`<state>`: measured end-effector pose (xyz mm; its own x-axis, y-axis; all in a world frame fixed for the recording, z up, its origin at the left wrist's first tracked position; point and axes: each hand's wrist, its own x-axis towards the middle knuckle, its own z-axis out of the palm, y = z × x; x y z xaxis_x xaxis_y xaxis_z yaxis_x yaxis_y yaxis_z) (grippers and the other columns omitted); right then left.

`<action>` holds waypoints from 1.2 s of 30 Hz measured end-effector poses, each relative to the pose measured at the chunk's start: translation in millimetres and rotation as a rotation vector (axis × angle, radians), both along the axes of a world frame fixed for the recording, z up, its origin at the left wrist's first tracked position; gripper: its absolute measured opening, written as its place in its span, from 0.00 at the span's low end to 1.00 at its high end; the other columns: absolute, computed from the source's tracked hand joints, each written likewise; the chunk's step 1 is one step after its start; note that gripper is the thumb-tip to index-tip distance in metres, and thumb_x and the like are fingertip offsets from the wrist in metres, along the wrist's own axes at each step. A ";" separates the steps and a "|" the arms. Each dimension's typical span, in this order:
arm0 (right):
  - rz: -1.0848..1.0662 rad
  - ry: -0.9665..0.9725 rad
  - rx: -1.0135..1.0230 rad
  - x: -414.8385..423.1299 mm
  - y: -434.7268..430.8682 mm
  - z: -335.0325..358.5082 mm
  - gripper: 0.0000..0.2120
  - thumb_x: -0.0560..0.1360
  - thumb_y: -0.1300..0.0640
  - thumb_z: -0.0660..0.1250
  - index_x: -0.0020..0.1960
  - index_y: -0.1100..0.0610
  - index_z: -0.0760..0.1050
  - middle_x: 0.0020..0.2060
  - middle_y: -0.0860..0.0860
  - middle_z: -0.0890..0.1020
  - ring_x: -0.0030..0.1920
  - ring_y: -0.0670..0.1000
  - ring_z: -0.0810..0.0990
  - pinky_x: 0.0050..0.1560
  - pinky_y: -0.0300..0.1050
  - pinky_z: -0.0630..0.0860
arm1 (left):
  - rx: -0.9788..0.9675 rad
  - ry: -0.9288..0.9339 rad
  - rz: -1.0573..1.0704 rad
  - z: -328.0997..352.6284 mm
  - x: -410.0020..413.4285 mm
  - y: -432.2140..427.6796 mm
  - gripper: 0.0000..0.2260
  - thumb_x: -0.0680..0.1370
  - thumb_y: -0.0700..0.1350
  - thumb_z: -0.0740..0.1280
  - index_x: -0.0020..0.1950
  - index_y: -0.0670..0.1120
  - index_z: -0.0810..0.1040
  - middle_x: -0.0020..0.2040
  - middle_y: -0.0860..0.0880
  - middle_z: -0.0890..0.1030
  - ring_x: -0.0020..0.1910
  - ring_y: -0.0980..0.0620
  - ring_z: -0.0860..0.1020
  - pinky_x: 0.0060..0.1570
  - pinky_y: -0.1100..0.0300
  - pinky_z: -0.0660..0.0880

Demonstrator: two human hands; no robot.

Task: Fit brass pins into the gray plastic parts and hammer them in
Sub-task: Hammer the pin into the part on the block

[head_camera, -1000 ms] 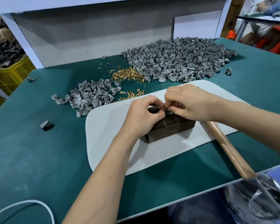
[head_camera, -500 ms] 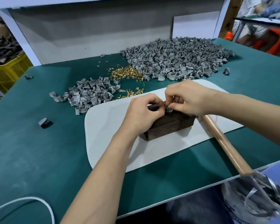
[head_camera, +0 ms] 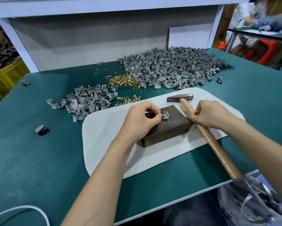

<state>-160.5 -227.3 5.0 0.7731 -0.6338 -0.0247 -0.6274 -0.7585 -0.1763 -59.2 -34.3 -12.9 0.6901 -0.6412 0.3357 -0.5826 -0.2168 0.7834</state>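
Observation:
My left hand (head_camera: 141, 119) pinches a small gray plastic part (head_camera: 165, 115) with a brass pin standing in it, held on top of a dark brown block (head_camera: 171, 128). The block sits on a white mat (head_camera: 107, 137). My right hand (head_camera: 208, 115) curls round the wooden handle of a hammer (head_camera: 215, 144), just right of the block. The hammer's steel head (head_camera: 180, 97) lies on the mat behind the block. A heap of loose brass pins (head_camera: 123, 81) lies beyond the mat.
A large pile of gray parts (head_camera: 171, 67) fills the back right of the green table (head_camera: 31, 160). A smaller pile (head_camera: 86, 101) lies left of the mat, with stray parts (head_camera: 41, 130) nearby. A yellow crate (head_camera: 5, 77) stands at far left. A white cable (head_camera: 23, 209) curves at the near edge.
My right hand left the part on the block and moved right onto the hammer handle, uncovering the hammer head. My left hand stays pinching the part.

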 end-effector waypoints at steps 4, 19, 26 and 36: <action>-0.056 -0.057 0.169 13.9 0.2 2.1 0.17 0.72 0.52 0.68 0.35 0.65 0.73 0.21 0.53 0.71 0.28 0.55 0.74 0.30 0.39 0.68 | 0.007 0.010 -0.004 -1.6 -0.6 -0.1 0.08 0.70 0.39 0.71 0.36 0.50 0.77 0.42 0.54 0.82 0.45 0.56 0.79 0.51 0.58 0.76; 0.136 -0.226 0.587 -17.1 62.5 55.2 0.16 0.81 0.49 0.53 0.43 0.61 0.65 0.21 0.55 0.68 0.15 0.53 0.69 0.17 0.37 0.65 | 0.027 0.068 0.013 -0.3 -1.8 -1.9 0.08 0.70 0.38 0.72 0.37 0.49 0.77 0.43 0.51 0.81 0.45 0.53 0.79 0.50 0.61 0.74; 0.262 -0.178 0.198 -32.9 72.4 61.6 0.15 0.81 0.47 0.53 0.39 0.53 0.59 0.32 0.54 0.73 0.13 0.47 0.69 0.16 0.36 0.63 | -0.002 0.023 -0.001 0.9 -0.9 -1.6 0.13 0.70 0.35 0.73 0.35 0.51 0.75 0.45 0.52 0.79 0.45 0.54 0.77 0.51 0.65 0.73; 0.285 -0.136 0.069 -41.2 82.2 45.8 0.15 0.81 0.48 0.50 0.38 0.51 0.55 0.31 0.50 0.68 0.29 0.52 0.68 0.32 0.46 0.61 | 0.027 -0.018 0.023 2.5 -0.9 -0.6 0.12 0.70 0.37 0.74 0.34 0.53 0.76 0.41 0.52 0.78 0.43 0.53 0.78 0.50 0.62 0.74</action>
